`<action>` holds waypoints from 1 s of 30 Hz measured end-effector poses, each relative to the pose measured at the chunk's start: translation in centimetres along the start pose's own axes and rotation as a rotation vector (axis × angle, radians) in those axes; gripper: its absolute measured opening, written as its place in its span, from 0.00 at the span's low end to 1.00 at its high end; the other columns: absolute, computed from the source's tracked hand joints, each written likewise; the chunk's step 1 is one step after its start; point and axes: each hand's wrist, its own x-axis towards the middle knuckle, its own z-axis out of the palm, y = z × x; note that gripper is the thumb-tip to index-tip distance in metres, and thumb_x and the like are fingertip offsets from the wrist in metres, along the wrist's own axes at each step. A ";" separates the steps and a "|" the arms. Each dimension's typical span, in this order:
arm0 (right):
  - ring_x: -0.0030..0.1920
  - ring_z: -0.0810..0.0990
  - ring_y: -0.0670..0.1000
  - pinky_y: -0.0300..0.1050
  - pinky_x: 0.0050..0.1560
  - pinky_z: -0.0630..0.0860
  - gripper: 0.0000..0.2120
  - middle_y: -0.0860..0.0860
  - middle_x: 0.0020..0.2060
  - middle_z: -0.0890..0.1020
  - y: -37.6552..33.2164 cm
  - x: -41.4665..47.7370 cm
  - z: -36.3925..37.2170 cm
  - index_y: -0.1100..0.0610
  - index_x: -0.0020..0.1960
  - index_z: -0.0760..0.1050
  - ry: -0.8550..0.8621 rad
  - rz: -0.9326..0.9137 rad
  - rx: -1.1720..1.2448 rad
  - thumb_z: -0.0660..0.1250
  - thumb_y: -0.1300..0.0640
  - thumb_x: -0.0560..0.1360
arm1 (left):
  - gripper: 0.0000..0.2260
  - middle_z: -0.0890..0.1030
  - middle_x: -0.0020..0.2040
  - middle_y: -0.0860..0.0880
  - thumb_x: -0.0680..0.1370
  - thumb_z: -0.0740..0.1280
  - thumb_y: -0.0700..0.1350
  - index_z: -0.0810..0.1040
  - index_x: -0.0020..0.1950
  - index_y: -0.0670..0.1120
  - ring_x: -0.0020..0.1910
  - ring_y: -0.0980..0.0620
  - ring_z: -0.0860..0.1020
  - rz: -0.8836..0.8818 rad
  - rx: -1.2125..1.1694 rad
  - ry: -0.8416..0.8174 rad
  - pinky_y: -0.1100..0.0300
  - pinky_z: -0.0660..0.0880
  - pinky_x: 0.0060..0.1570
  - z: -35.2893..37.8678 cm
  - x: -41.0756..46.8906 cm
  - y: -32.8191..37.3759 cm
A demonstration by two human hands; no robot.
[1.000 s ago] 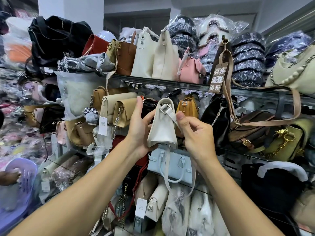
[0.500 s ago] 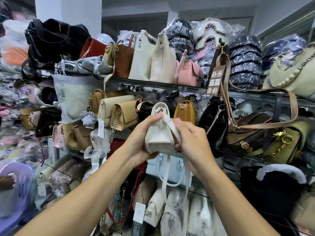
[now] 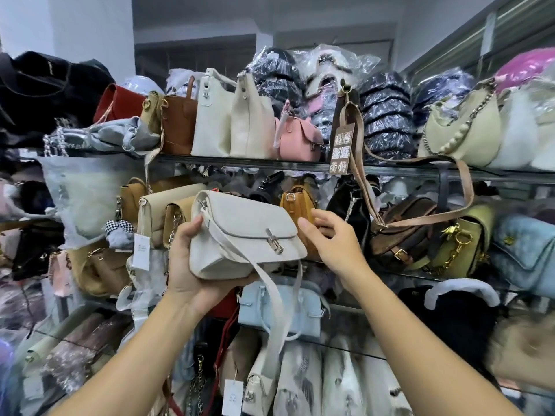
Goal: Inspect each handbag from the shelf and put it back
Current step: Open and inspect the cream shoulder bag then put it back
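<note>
The left hand [image 3: 192, 274] is cupping the left end and underside of the cream, grained-leather flap handbag [image 3: 246, 232], thumb rising along the end and fingers curling beneath; the handbag is sitting tilted in front of the row under the upper glass shelf [image 3: 240, 164], its silver turn clasp [image 3: 274, 243] facing the camera, its flat cream strap [image 3: 273, 298] dangling across the pale blue handbag [image 3: 300, 307] below; the right hand [image 3: 333, 244] is hovering at the handbag's right edge, fingers loosely spread, holding nothing; whether its fingertips are touching the flap is unclear.
</note>
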 end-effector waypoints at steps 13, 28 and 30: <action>0.46 0.87 0.57 0.57 0.44 0.85 0.24 0.57 0.50 0.87 1.8 0.9 0.3 0.56 0.61 0.82 -0.359 0.541 0.692 0.70 0.38 0.75 | 0.33 0.78 0.68 0.38 0.76 0.60 0.71 0.81 0.67 0.47 0.67 0.31 0.75 -0.229 0.203 -0.040 0.24 0.63 0.67 0.9 0.6 -0.2; 0.57 0.85 0.55 0.58 0.54 0.84 0.29 0.53 0.60 0.85 2.5 -0.1 1.1 0.49 0.68 0.75 -0.096 0.265 0.678 0.70 0.37 0.71 | 0.30 0.84 0.62 0.47 0.82 0.45 0.67 0.78 0.69 0.53 0.61 0.47 0.82 -0.035 0.613 0.309 0.42 0.74 0.66 -0.8 1.2 0.1; 0.61 0.84 0.57 0.61 0.61 0.80 0.32 0.55 0.61 0.85 1.8 -0.3 0.7 0.50 0.69 0.77 -0.156 0.289 0.707 0.60 0.30 0.75 | 0.30 0.84 0.61 0.49 0.83 0.46 0.67 0.78 0.69 0.53 0.61 0.47 0.82 -0.013 0.608 0.329 0.41 0.73 0.68 -0.8 1.3 0.1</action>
